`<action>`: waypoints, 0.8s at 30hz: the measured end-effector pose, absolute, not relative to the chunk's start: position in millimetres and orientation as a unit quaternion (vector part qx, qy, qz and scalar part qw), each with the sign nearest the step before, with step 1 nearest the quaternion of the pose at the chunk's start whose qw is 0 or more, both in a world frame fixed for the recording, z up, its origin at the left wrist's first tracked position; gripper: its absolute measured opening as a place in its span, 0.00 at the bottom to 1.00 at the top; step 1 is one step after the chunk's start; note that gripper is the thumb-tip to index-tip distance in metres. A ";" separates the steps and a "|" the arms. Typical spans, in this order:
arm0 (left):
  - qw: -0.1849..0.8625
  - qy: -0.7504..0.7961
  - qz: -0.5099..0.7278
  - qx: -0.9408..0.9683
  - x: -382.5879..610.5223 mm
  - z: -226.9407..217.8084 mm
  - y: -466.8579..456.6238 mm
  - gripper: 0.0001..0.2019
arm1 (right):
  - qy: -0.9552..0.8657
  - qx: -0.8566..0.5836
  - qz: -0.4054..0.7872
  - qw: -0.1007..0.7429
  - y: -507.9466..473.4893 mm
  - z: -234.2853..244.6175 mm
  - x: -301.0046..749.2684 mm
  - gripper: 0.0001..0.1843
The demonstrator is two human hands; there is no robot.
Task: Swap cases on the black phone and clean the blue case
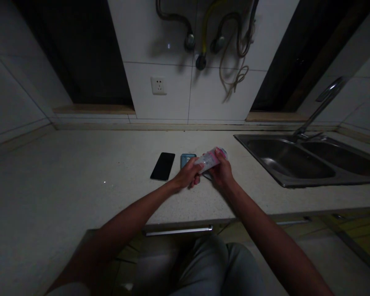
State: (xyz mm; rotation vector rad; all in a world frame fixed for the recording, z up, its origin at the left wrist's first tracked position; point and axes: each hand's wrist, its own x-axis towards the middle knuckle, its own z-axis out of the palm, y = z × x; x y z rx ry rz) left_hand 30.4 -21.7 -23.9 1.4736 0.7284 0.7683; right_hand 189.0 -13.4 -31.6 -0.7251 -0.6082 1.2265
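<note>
Both hands grip a soft-looking white-and-pink packet (208,161) above the counter; its exact kind is too dim to make out. My left hand (188,174) is closed on the packet's left end, thumb on top. Around its right end my right hand (222,168) is wrapped, thumb pressing the pink part. Just behind my left hand lies a blue phone case (187,158), partly covered by that hand. A black smartphone (163,166) rests flat, screen up, left of the case. A small dark thing (207,176) shows under the packet, mostly hidden.
The pale counter (111,197) runs along a tiled wall. At the right is a steel double sink (283,181) with a faucet (317,107). A wall socket (158,86) and hanging hoses (206,24) are behind. A drawer handle (179,232) sticks out below the front edge.
</note>
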 end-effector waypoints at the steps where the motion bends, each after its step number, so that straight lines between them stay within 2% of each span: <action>1: 0.609 0.332 0.333 0.638 31.5 -22.0 -24.1 0.25 | -0.272 -0.323 0.557 0.715 -13.2 -31.3 189.0 0.17; 6: 0.627 0.366 0.332 0.602 36.8 -12.4 -35.8 0.24 | -0.265 -0.292 0.566 0.724 -13.1 -30.2 189.9 0.18; 11: 0.675 0.340 0.329 0.566 37.3 -12.9 -35.7 0.21 | -0.251 -0.303 0.569 0.722 -13.6 -30.8 190.6 0.15; 17: 0.678 0.331 0.335 0.564 36.8 -16.8 -32.3 0.18 | -0.238 -0.301 0.569 0.727 -14.3 -30.8 189.9 0.15; 24: 0.689 0.310 0.339 0.560 37.0 -24.7 -27.6 0.21 | -0.247 -0.324 0.548 0.730 -15.1 -29.0 188.6 0.15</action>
